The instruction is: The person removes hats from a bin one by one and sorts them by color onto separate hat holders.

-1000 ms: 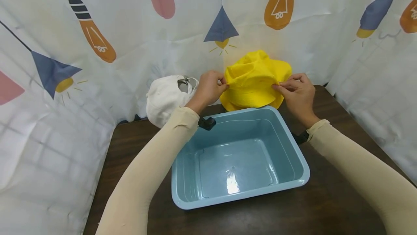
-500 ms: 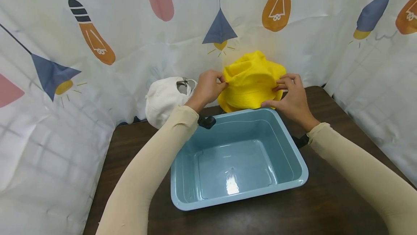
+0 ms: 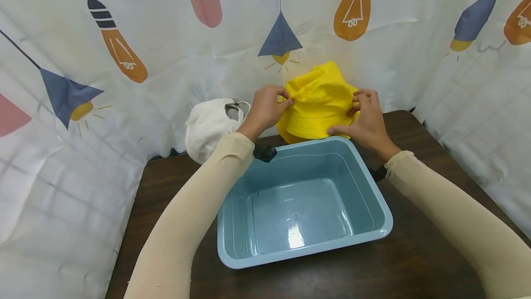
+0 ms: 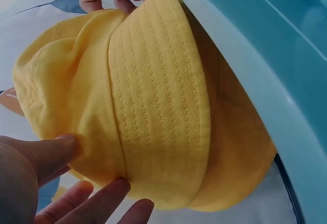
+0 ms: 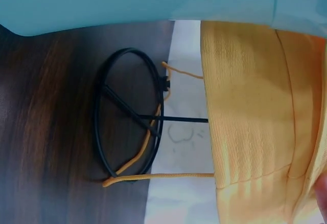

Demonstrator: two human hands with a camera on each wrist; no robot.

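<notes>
A yellow bucket hat (image 3: 317, 101) sits at the table's back, behind the blue tub. My left hand (image 3: 265, 109) pinches its left side. In the left wrist view, that hand's thumb (image 4: 61, 150) presses the crown while its fingertips lie by the brim seam. My right hand (image 3: 367, 124) grips the hat's right side, thumb at the front brim and fingers bent against the crown. Below the hat, the right wrist view shows a black wire stand (image 5: 121, 102) with a round base and a thin yellow cord (image 5: 163, 175) hanging from the hat.
A light blue plastic tub (image 3: 298, 211) stands just in front of the hat, its back rim close to the brim. To the left is a white cap (image 3: 207, 128), partly behind my left forearm. Behind the dark wooden table (image 3: 162, 197) hangs a printed white curtain (image 3: 174, 59).
My right hand has let go of its pinch on the right brim and taken a wider hold, thumb lower at the front. The hat has narrowed on that side and risen slightly.
</notes>
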